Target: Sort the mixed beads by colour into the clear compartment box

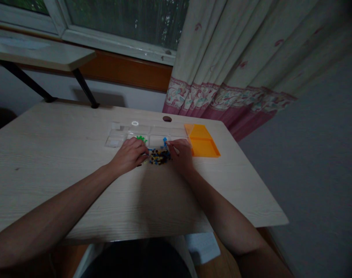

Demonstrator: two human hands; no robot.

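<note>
A small heap of tiny coloured pieces [160, 156] lies on the pale wooden table [62, 154], between my two hands. My left hand [131, 153] rests at the heap's left edge with fingers curled down; what they pinch is too small to see. My right hand [180, 151] sits at the heap's right edge, fingers bent and fingertips together near a blue piece [164, 141]. Just behind the hands lies a clear compartment tray [120, 133]; green pieces [141, 138] sit in one compartment and blue ones in another.
An orange lid or tray [201, 144] lies to the right of the clear tray. A cable hole [167, 119] is at the table's far edge. Behind are a window, a flowered curtain [236, 77] and a folding side table [33, 54].
</note>
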